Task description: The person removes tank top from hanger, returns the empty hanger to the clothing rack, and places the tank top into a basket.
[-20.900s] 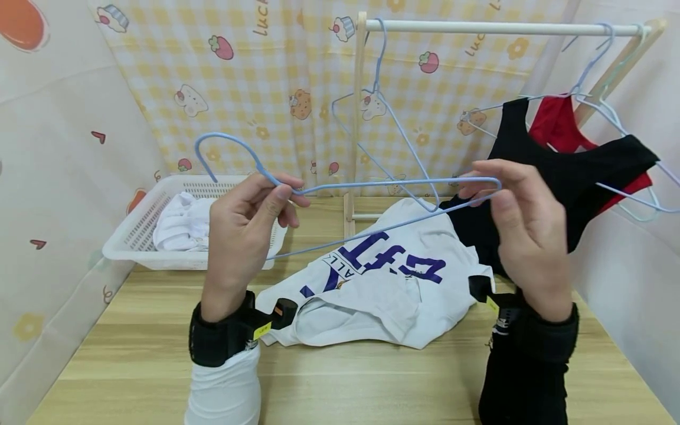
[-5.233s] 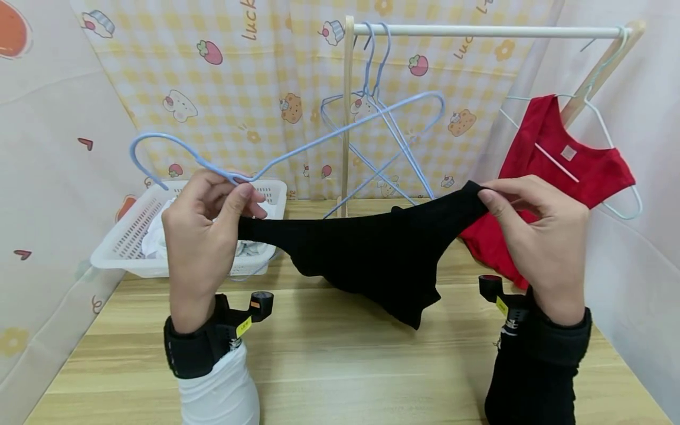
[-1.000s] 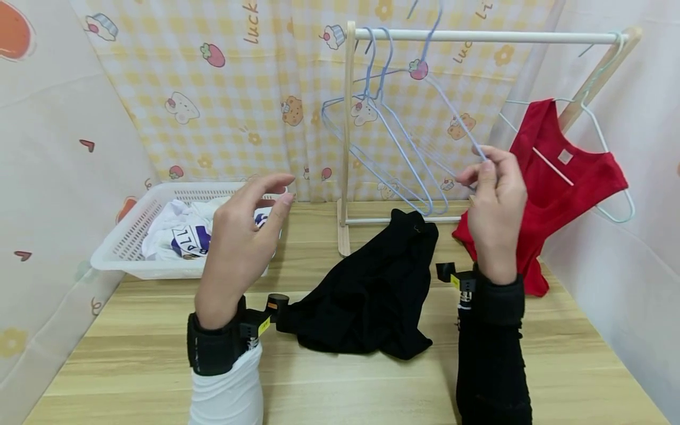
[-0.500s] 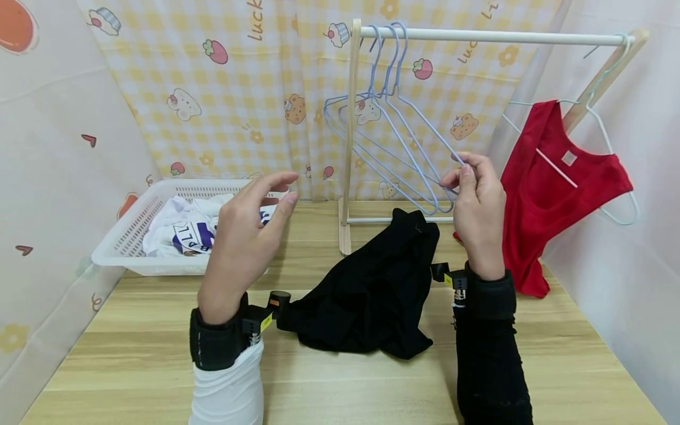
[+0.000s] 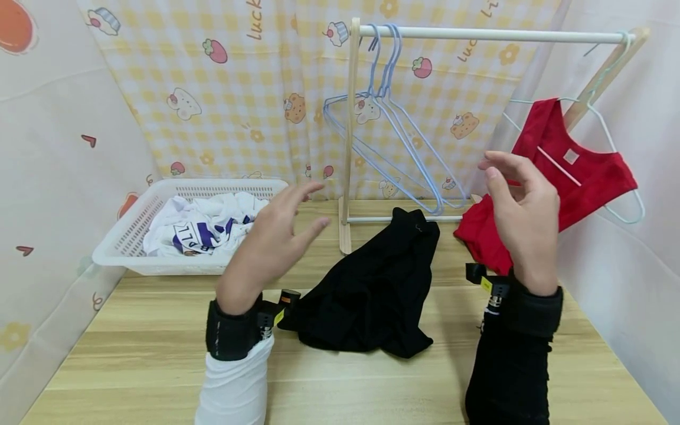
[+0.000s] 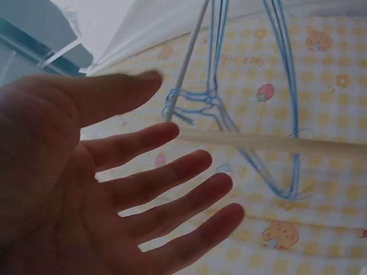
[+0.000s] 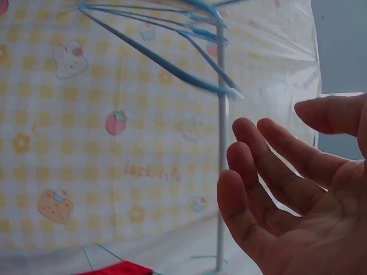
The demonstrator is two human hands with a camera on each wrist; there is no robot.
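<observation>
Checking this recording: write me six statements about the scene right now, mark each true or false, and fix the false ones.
1. Three blue hangers hang at the picture-left end of the white rail. True.
2. The left hand grips a hanger. False: it is empty, fingers extended.
3. The black garment lies on the wooden table. True.
4. A white garment with purple lettering lies in the white basket. True.
5. The red sleeveless top is also in the basket. False: it hangs near the rail's picture-right end.
6. The right hand holds the black garment. False: it holds nothing.
</observation>
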